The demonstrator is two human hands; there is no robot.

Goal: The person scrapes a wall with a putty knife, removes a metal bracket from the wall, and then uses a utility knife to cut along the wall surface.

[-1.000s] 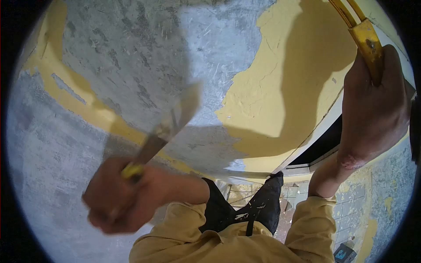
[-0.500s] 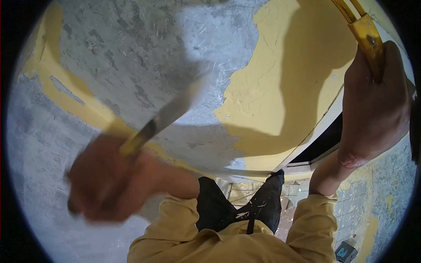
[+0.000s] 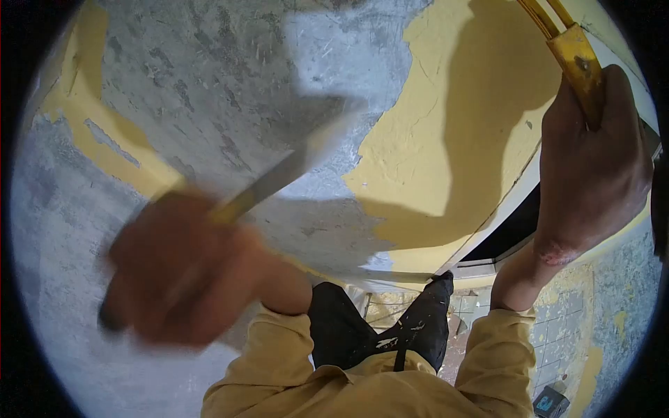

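My left hand (image 3: 185, 272), smeared by motion, is wrapped round a scraper (image 3: 279, 174) with a yellow section next to its flat metal blade. The blade points up and right at the wall (image 3: 230, 76), where grey plaster meets yellow paint (image 3: 397, 150) along a ragged edge. Blur hides whether the blade's tip touches the surface. At the right, my right hand (image 3: 596, 157) grips a worn yellow handle (image 3: 577, 63) from which two thin yellow bars run up out of view. What the bars lead to is cut off.
A dark opening (image 3: 505, 226) with a pale frame lies low on the right. Below, my feet and dark trousers (image 3: 338, 324) show above a tiled floor (image 3: 557, 320) strewn with paint flakes. A small dark box (image 3: 550, 402) sits on the floor at bottom right.
My left hand and the scraper have shifted slightly up and to the right, the blade reaching closer to the yellow paint. My right hand keeps its grip on the yellow handle, almost in place.
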